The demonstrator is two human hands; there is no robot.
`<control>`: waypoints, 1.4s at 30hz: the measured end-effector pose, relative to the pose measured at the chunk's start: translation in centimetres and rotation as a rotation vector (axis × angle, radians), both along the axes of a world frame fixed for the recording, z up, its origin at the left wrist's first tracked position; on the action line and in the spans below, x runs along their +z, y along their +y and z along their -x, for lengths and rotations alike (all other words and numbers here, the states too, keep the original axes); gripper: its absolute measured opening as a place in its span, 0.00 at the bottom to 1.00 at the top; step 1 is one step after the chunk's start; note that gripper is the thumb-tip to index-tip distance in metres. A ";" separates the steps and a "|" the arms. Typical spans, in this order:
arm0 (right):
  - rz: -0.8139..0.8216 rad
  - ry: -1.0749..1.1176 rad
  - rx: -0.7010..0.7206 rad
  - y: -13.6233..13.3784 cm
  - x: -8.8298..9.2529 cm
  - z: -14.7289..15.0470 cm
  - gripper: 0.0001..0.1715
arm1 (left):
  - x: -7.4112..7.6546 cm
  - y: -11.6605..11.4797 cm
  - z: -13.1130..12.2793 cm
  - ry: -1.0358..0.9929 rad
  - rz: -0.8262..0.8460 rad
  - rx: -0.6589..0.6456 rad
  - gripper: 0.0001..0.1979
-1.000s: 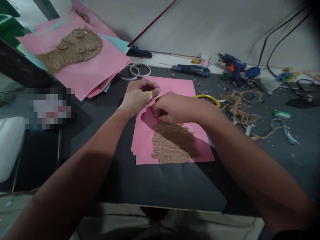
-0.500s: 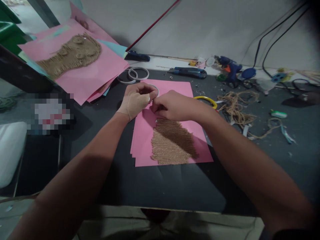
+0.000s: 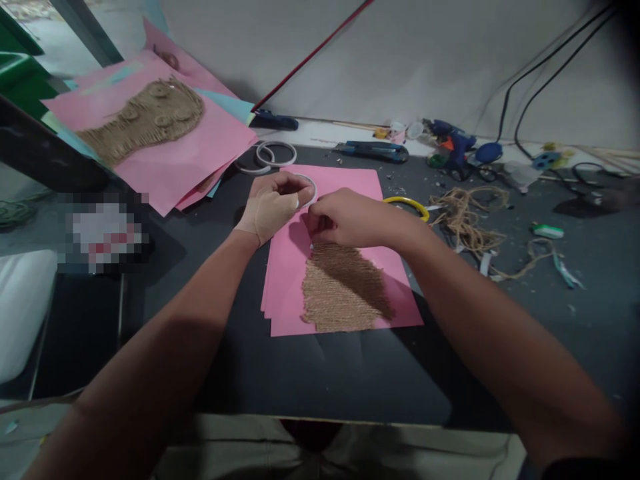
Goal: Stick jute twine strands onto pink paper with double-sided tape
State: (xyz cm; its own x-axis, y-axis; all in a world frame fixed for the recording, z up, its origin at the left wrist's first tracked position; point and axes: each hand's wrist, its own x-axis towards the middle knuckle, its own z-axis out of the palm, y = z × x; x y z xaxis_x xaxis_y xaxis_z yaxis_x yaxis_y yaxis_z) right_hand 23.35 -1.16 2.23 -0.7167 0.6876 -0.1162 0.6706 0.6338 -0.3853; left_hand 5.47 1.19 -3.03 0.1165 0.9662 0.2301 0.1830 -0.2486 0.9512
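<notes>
A pink paper sheet point(image 3: 350, 183) lies on the dark table, with a patch of glued jute rows point(image 3: 343, 290) on its near half. My left hand point(image 3: 275, 203), wrapped in a tan bandage, is closed around a thin white tape ring point(image 3: 311, 190) on the sheet's upper left. My right hand point(image 3: 345, 217) is pinched just right of it, fingertips at the top edge of the jute patch. What the right fingers pinch is hidden.
A stack of pink sheets point(image 3: 200, 153) with a finished jute piece point(image 3: 145, 120) leans at back left. Two white tape rings point(image 3: 267, 157), a blue cutter point(image 3: 375, 150), a glue gun point(image 3: 450, 143), a yellow ring point(image 3: 407, 203) and loose jute cord point(image 3: 470, 217) lie around. Cables hang at right.
Both hands stayed together at the top of the jute patch; the view drifted slightly, and the tape ring shows more clearly by my left thumb.
</notes>
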 end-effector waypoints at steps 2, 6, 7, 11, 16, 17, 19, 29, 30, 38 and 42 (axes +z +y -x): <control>0.007 0.000 -0.003 -0.1 0.0 0.0 0.07 | 0.0 0.0 0.0 -0.003 -0.004 0.001 0.02; 0.005 0.017 -0.002 -0.1 -0.1 0.0 0.08 | -0.1 0.1 0.1 -0.005 -0.007 -0.007 0.03; 0.002 0.013 -0.004 -0.1 -0.1 0.0 0.08 | -0.1 0.2 0.1 -0.003 -0.013 -0.006 0.03; -0.004 0.002 -0.015 -0.2 -0.3 0.1 0.10 | -0.2 0.2 0.2 0.019 -0.030 -0.004 0.02; -0.011 0.017 -0.056 -0.4 -0.6 0.3 0.10 | -0.2 0.3 0.2 0.030 -0.043 0.005 0.02; -0.022 0.016 -0.063 -0.4 -0.7 0.3 0.10 | -0.2 0.3 0.2 0.028 -0.038 0.007 0.02; -0.035 0.027 -0.066 -0.5 -0.7 0.2 0.10 | -0.3 0.3 0.2 0.020 -0.027 0.008 0.02; -0.072 0.161 -0.142 -1.2 -1.6 0.6 0.07 | -1.0 0.7 0.3 -0.035 -0.024 -0.031 0.04; -0.094 0.168 -0.157 -1.3 -1.6 0.6 0.06 | -1.0 0.7 0.3 -0.042 -0.028 -0.036 0.05; -0.204 0.269 -0.285 -3.5 -1.4 -2.6 0.05 | -0.9 0.6 0.3 -0.028 -0.042 -0.041 0.06; -0.310 0.317 -0.323 -5.7 -3.1 -5.4 0.06 | -0.9 0.5 0.2 0.005 -0.044 -0.027 0.05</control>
